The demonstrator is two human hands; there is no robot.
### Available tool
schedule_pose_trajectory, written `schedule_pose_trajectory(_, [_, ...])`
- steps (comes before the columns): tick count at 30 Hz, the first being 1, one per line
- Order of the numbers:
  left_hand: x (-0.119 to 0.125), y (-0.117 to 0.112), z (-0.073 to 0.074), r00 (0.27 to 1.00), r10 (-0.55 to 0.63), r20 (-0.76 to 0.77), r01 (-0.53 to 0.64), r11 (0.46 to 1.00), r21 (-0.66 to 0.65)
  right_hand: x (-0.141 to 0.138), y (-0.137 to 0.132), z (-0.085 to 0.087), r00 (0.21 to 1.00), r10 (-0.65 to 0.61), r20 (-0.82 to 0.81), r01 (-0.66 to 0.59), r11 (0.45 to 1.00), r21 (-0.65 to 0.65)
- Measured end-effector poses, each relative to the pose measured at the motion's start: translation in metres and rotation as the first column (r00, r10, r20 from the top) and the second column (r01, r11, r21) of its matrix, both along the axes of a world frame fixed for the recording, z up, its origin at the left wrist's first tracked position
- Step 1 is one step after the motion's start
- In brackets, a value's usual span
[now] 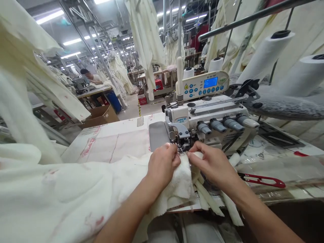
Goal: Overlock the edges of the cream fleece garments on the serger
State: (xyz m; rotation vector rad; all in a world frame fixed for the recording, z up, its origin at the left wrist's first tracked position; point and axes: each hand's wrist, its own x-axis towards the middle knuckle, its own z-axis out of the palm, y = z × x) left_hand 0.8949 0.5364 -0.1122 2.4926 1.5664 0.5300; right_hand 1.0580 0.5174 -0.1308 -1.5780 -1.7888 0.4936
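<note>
Cream fleece fabric with faint reddish marks spreads over the left of the table and runs up to an overlock sewing machine. My left hand is closed on the fabric's edge, just left of the presser foot. On the other side of the foot, my right hand pinches with thumb and forefinger at the fabric's edge; what lies between the fingertips is too small to make out. Several cream fabric strips hang below my right hand at the table's front edge.
Red thread snips lie right of my right forearm. Large white thread cones stand behind the machine at right. A control panel tops the machine. Cream garments hang around. A person sits at another machine, far left.
</note>
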Motion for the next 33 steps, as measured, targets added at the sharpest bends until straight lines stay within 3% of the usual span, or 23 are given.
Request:
schedule_pose_trajectory(6, [0.002,0.003,-0.003,1.0,-0.002,0.029,0.0,0.998,0.06,-0.002,-0.005,-0.014,0.998,-0.046,0.031,0.04,0.985,0.169])
schedule_pose_trajectory(13, [0.001,0.006,0.0,0.997,0.029,-0.07,-0.019,0.991,0.135,-0.008,0.002,-0.025,0.975,-0.127,0.181,0.057,0.935,0.351])
schedule_pose_trajectory(15, [0.002,0.007,0.001,0.995,0.039,-0.088,-0.026,0.989,0.144,-0.009,-0.005,-0.028,0.962,-0.185,0.202,0.079,0.893,0.443])
schedule_pose_trajectory(18, [0.003,0.008,0.001,0.994,0.058,-0.095,-0.044,0.988,0.148,-0.008,-0.026,-0.036,0.954,-0.286,0.093,0.16,0.745,0.648])
schedule_pose_trajectory(19, [0.003,0.008,0.0,0.994,0.061,-0.096,-0.047,0.988,0.144,-0.008,-0.034,-0.039,0.961,-0.274,0.031,0.183,0.719,0.671])
schedule_pose_trajectory(20, [0.002,0.008,0.0,0.994,0.059,-0.094,-0.045,0.989,0.143,-0.009,-0.039,-0.042,0.974,-0.224,-0.026,0.188,0.745,0.64])
schedule_pose_trajectory(21, [0.002,0.007,0.001,0.995,0.054,-0.087,-0.041,0.989,0.143,-0.01,-0.043,-0.046,0.986,-0.139,-0.09,0.166,0.821,0.546])
schedule_pose_trajectory(23, [-0.001,0.006,0.003,0.998,0.03,-0.061,-0.022,0.991,0.135,-0.014,-0.045,-0.051,0.968,0.035,-0.249,0.025,0.971,0.237])
schedule_pose_trajectory(24, [-0.003,0.005,0.005,0.999,0.014,-0.043,-0.009,0.993,0.117,-0.017,-0.044,-0.052,0.942,0.077,-0.327,-0.048,0.994,0.097])
schedule_pose_trajectory(26, [-0.008,0.005,0.008,1.0,-0.018,0.004,0.018,0.999,0.05,-0.02,-0.041,-0.054,0.898,0.084,-0.431,-0.113,0.993,-0.041])
schedule_pose_trajectory(28, [-0.01,0.004,0.01,0.997,-0.037,0.072,0.039,0.999,-0.029,-0.021,-0.039,-0.054,0.845,0.096,-0.527,-0.159,0.984,-0.076])
schedule_pose_trajectory(33, [-0.007,0.009,0.005,0.978,0.037,0.204,-0.015,0.994,-0.109,-0.014,-0.037,-0.06,0.506,-0.051,-0.861,-0.291,0.93,-0.226])
